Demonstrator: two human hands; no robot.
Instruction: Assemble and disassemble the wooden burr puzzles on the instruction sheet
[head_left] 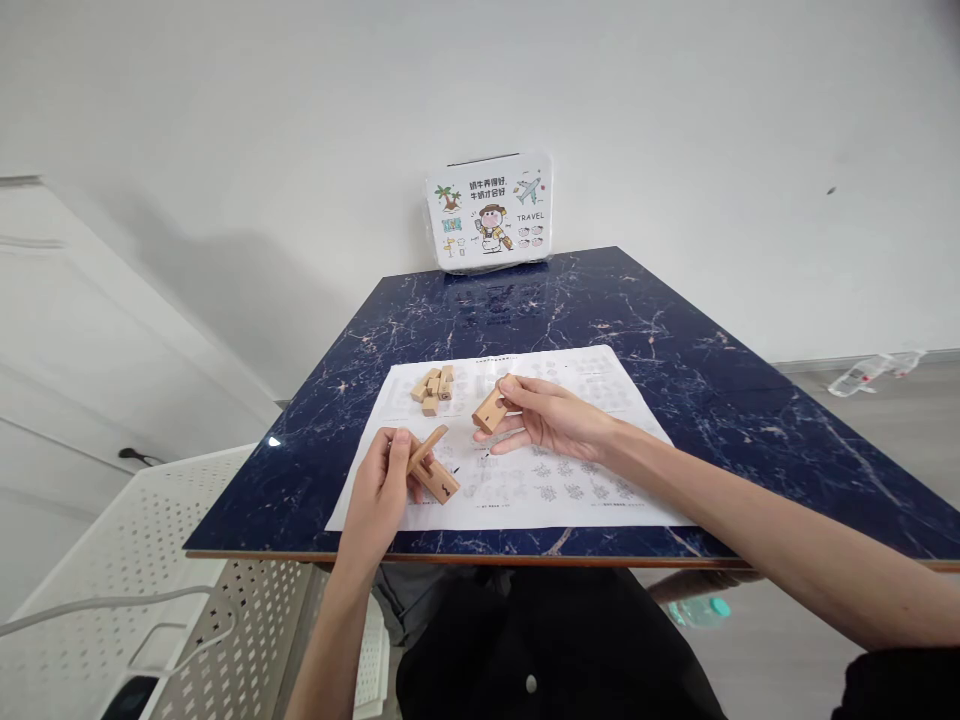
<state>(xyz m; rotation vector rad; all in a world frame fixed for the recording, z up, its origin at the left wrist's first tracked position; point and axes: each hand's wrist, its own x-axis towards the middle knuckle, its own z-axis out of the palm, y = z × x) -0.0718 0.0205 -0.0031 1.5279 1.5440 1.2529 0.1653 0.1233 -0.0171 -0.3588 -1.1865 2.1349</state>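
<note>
My left hand (386, 475) is closed on two wooden puzzle pieces (439, 484) that cross each other; a dark mark like a numeral shows on the lower one. In my right hand (551, 415) a single notched wooden puzzle piece (491, 411), with a short dark mark on its face, is pinched between thumb and fingers, the lower fingers spread out. Both hands are above a white printed sheet (517, 512) covered with small line diagrams. Beyond my left hand, a small cluster of wooden pieces (435, 388) rests on the sheet's far left part.
The sheet lies on a dark blue marbled table (570, 300). A white cartoon-printed case (491, 215) leans against the wall at the back. At left stands a white perforated unit (172, 510) with a cable (112, 602). A plastic bottle (697, 611) lies below the table's front edge.
</note>
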